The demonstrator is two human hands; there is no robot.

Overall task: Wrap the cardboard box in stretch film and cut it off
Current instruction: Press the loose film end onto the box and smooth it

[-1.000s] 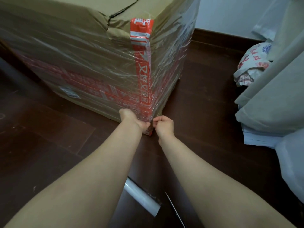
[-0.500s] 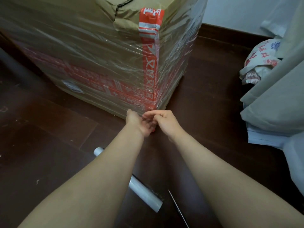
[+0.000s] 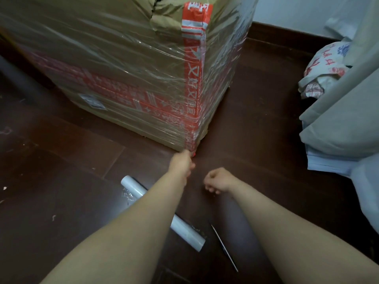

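On the dark wood floor point(image 3: 61, 152), a big cardboard box point(image 3: 114, 64), sides wrapped in clear stretch film point(image 3: 131, 58), red printed tape point(image 3: 193, 83) down the near corner and along the lower band. At the bottom of that corner, left hand point(image 3: 182, 163), fingers pinching the film where it meets the floor. Right hand point(image 3: 218, 180) just beside, apart from the box, loosely curled, holding nothing. Nearer, under the left forearm, film roll point(image 3: 184, 228) lying flat on the floor, a crumple of loose film by its far end. Just right of the roll, a thin blade point(image 3: 224, 248), likely scissors or a knife, hard to tell. Off to the right, pale bedding point(image 3: 338, 124) and a red-printed plastic bag point(image 3: 320, 68) by the skirting.
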